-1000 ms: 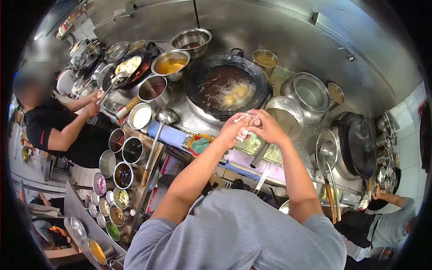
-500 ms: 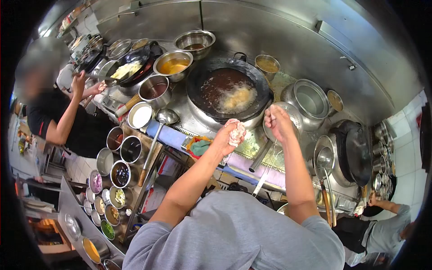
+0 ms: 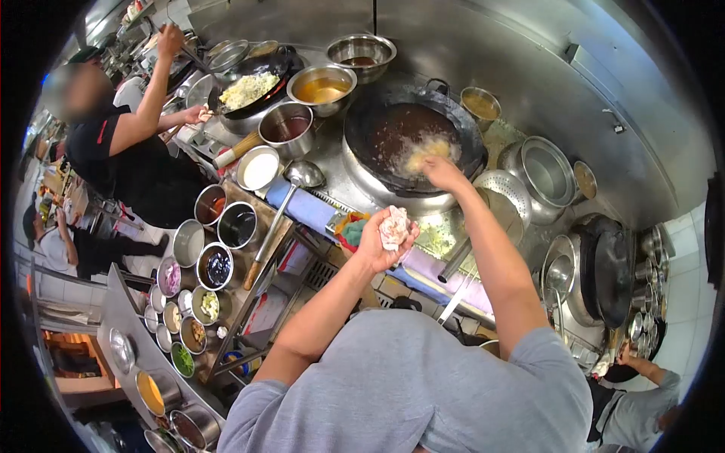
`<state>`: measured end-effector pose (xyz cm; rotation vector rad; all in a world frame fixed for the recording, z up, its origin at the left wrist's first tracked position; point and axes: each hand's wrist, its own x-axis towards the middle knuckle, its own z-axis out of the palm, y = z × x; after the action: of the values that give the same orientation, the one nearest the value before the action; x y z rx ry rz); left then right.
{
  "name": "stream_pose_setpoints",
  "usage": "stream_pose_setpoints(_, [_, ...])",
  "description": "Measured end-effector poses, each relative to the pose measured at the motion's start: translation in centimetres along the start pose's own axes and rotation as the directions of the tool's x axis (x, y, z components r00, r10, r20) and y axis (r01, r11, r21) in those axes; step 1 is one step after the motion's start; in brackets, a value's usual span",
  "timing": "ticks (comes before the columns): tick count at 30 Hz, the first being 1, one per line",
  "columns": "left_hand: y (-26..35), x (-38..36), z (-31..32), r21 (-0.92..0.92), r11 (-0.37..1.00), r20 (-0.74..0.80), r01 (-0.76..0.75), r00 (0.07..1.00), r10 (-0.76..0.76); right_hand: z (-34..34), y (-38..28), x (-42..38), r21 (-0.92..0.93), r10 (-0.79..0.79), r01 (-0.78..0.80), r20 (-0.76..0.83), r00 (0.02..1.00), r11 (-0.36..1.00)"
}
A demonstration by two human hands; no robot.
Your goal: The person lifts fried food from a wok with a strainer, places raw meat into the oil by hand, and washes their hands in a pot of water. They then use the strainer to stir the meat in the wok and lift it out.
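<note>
My left hand (image 3: 382,243) is turned palm up, its fingers curled around a soft, pale pinkish-white lump (image 3: 394,229) that looks like raw coated meat or dough. My right hand (image 3: 445,175) reaches over the near right part of a large black wok (image 3: 361,143). Its fingers are drawn together and point down; whatever they hold, if anything, is hidden. Right by the fingertips, golden food (image 3: 429,153) bubbles in dark oil (image 3: 400,130). A round perforated strainer (image 3: 504,185) lies below my right forearm, beside the wok.
Left of the wok stand metal bowls, including one of amber liquid (image 3: 321,89). A ladle (image 3: 303,175) rests near a pot of white liquid (image 3: 258,167). Several ingredient pots (image 3: 215,266) fill the left side. A co-worker (image 3: 128,143) tends another wok (image 3: 249,90). Another person's arm (image 3: 642,366) shows at right.
My right hand has moved forward from above the strainer to over the wok. My left hand has opened a little around the lump. The view has shifted, and the co-worker's arm is raised.
</note>
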<state>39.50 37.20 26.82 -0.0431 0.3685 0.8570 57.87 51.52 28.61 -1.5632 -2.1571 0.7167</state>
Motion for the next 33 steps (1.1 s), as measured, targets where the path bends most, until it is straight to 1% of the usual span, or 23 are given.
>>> stream_pose_setpoints(1, [0.1,-0.1,-0.1,0.04,0.999,-0.006,-0.012,1.0,0.012,1.2,0.4,0.9,0.004,0.013,-0.013,0.008,1.0,1.0])
stream_pose_setpoints(3, [0.0,-0.2,0.3,0.115,0.993,-0.025,-0.007,1.0,0.01,3.5,1.0,2.6,-0.135,-0.192,0.201,0.075,0.978,0.97])
stream_pose_setpoints(7, [-0.1,0.8,-1.7,0.168,0.985,0.032,0.042,0.998,-0.048,4.0,-2.7,2.5,-0.211,-0.137,0.157,0.104,0.985,0.965])
stream_pose_setpoints(9, [-0.3,1.0,-1.6,0.149,0.988,0.042,0.049,0.998,-0.056,3.9,-3.6,2.5,-0.171,-0.143,0.131,-0.06,0.988,0.977])
stream_pose_setpoints(10, [-0.8,1.2,-1.5,0.148,0.987,0.043,0.056,0.997,-0.063,3.5,-3.8,2.5,-0.173,-0.136,0.124,-0.062,0.989,0.977])
stream_pose_setpoints(12, [-1.7,1.2,-0.1,0.233,0.97,-0.143,-0.074,0.984,0.11,1.8,-4.9,2.5,0.053,-0.141,0.148,-0.123,0.982,0.988])
stream_pose_setpoints(13, [-1.7,1.0,0.3,0.231,0.97,-0.142,-0.07,0.984,0.105,0.8,-5.1,1.4,0.228,-0.093,0.12,-0.123,0.988,0.966])
stream_pose_setpoints(14, [-1.7,0.8,0.7,0.206,0.975,-0.075,-0.079,0.993,0.096,-1.1,-6.4,-0.8,0.225,-0.09,0.116,-0.123,0.988,0.967])
stream_pose_setpoints(15, [-1.7,0.8,1.0,0.18,0.98,-0.008,-0.084,0.996,0.087,-3.5,-8.4,-4.1,0.109,-0.083,0.098,-0.132,0.988,0.989])
stream_pose_setpoints(16, [-1.8,0.9,1.2,0.179,0.981,-0.004,-0.078,0.997,0.08,-4.7,-9.5,-6.8,-0.009,-0.076,0.075,-0.143,0.987,0.997])
stream_pose_setpoints(18, [-2.1,1.6,1.8,0.107,0.988,-0.025,-0.116,0.993,0.119,-4.9,-9.4,-10.3,-0.095,0.021,-0.018,0.034,0.999,0.995])
stream_pose_setpoints(20, [-2.6,3.1,1.9,0.131,0.984,0.017,-0.124,0.992,0.123,-2.3,-6.8,-11.7,-0.054,0.063,-0.061,0.051,0.997,0.997])
stream_pose_setpoints(22, [-3.3,4.3,2.2,0.214,0.968,-0.039,-0.134,0.989,0.146,-1.4,-5.1,-12.1,0.016,0.088,-0.088,0.027,0.996,0.996])
stream_pose_setpoints(23, [-3.1,4.8,2.2,0.236,0.969,0.016,-0.069,0.998,0.067,-1.7,-4.5,-12.2,0.11,0.092,-0.088,-0.035,0.995,0.99])
stream_pose_setpoints(24, [-3.0,5.1,2.1,0.24,0.969,0.02,-0.064,0.998,0.062,-2.0,-3.9,-12.4,0.204,0.098,-0.077,-0.094,0.991,0.976])
stream_pose_setpoints(25, [-2.9,5.3,2.0,0.318,0.948,0.068,-0.031,0.998,0.01,-2.4,-3.2,-12.9,0.145,0.023,-0.002,-0.141,0.99,0.989])
stream_pose_setpoints(26, [-2.7,5.5,2.1,0.396,0.918,0.113,-0.002,0.993,-0.047,-3.1,-2.9,-13.1,0.145,0.025,-0.003,-0.148,0.989,0.989])
stream_pose_setpoints(27, [-2.6,5.6,1.8,0.388,0.921,0.091,0.025,0.994,-0.065,-3.8,-2.5,-13.4,0.464,0.118,-0.055,-0.108,0.987,0.884])
stream_pose_setpoints(28, [-2.5,5.6,1.5,0.388,0.921,0.09,0.03,0.993,-0.07,-4.5,-2.2,-13.8,0.73,0.191,-0.104,-0.038,0.981,0.676])
stream_pose_setpoints(29, [-2.3,5.7,1.1,0.331,0.942,0.093,0.056,0.991,-0.092,-6.1,-2.8,-14.3,0.781,0.165,-0.104,0.001,0.986,0.616])
stream_pose_setpoints(30, [-2.1,5.6,1.0,0.272,0.959,0.095,0.082,0.989,-0.111,-6.5,-2.7,-14.6,0.782,0.166,-0.106,0.004,0.986,0.614])
stream_pose_setpoints(32, [-1.8,5.6,1.1,0.275,0.957,0.109,0.087,0.987,-0.121,-6.9,-2.6,-14.7,0.93,0.131,-0.154,0.116,0.985,0.332])
stream_pose_setpoints(33, [-1.8,5.6,1.2,0.267,0.961,0.124,0.079,0.986,-0.116,-6.2,-1.8,-14.5,0.958,0.118,-0.167,0.142,0.983,0.235])
